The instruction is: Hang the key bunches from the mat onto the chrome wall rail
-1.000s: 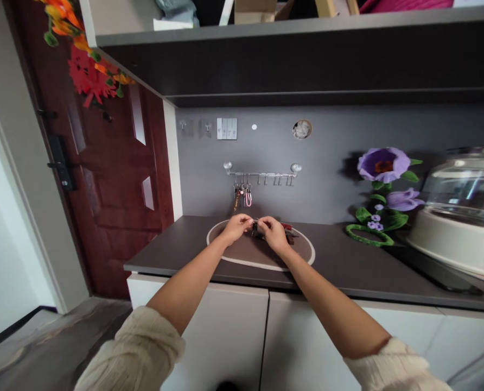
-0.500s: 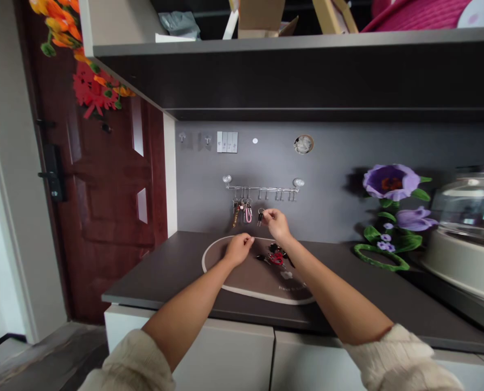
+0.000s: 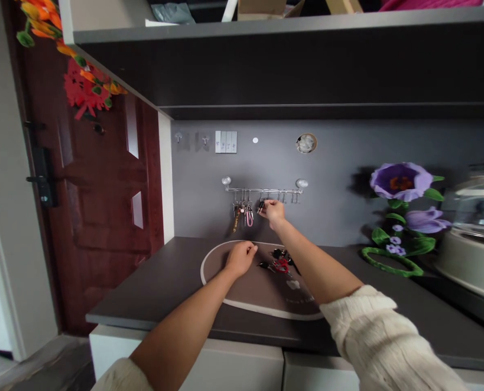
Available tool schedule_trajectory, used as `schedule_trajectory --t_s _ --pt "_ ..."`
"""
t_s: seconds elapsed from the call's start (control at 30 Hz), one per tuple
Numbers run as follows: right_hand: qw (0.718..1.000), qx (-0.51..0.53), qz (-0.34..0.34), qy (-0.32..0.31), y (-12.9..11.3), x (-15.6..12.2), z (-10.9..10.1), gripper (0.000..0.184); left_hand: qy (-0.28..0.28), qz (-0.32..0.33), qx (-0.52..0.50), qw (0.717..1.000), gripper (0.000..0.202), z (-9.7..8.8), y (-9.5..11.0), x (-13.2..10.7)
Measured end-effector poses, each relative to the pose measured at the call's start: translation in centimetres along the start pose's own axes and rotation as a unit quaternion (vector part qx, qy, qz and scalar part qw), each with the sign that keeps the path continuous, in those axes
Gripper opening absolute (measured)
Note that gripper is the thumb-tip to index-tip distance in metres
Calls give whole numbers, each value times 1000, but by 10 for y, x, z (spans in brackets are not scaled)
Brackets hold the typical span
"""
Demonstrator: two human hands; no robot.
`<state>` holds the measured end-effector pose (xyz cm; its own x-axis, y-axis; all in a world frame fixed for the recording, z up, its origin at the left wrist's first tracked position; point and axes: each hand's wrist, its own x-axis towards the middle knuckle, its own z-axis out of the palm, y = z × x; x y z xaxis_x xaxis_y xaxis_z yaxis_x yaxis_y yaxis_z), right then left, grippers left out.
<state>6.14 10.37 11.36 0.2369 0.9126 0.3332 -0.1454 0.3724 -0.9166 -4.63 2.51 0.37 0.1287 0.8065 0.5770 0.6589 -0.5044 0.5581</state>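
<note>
My right hand [image 3: 274, 213] pinches a small bunch of keys [image 3: 260, 207] on a ring, raised just under a hook of the clear rail [image 3: 266, 190] on the wall. Whether the ring touches the hook I cannot tell. To its left, several key bunches [image 3: 242, 212], one with a pink strap, hang from the rail's hooks. My left hand [image 3: 242, 258] rests low over the brown mat [image 3: 221, 271], fingers curled in; what they hold, if anything, is hidden. Right of it on the mat lie more keys with a red and black fob [image 3: 281, 265], partly behind my right forearm.
A purple felt flower [image 3: 402, 182] and a glass-lidded appliance [image 3: 470, 239] stand on the right of the counter [image 3: 144, 288]. Overhead a deep shelf [image 3: 266, 70] juts out. A dark red door [image 3: 103, 228] is at the left.
My right hand has raised the keys toward the rail's hooks. My left hand stays near the mat, its fingers still curled. The camera view has tilted slightly down.
</note>
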Motion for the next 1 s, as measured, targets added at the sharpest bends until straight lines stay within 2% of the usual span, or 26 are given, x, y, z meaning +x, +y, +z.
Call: schedule_trajectory --t_s 0.23,0.53,0.8,1.0 --pt "999 6 18 39 9 10 6 9 1 -11 -9 1000 27 0 -2 1" --pt "998 -8 24 51 14 7 0 11 -5 -28 -27 999 28 -1 -3 1" --pt "999 -17 26 27 14 -1 -10 12 -12 -33 -44 998 23 -1 -4 1" --pt "999 -47 18 16 11 -21 -26 9 -21 -32 -77 996 19 2 -9 2"
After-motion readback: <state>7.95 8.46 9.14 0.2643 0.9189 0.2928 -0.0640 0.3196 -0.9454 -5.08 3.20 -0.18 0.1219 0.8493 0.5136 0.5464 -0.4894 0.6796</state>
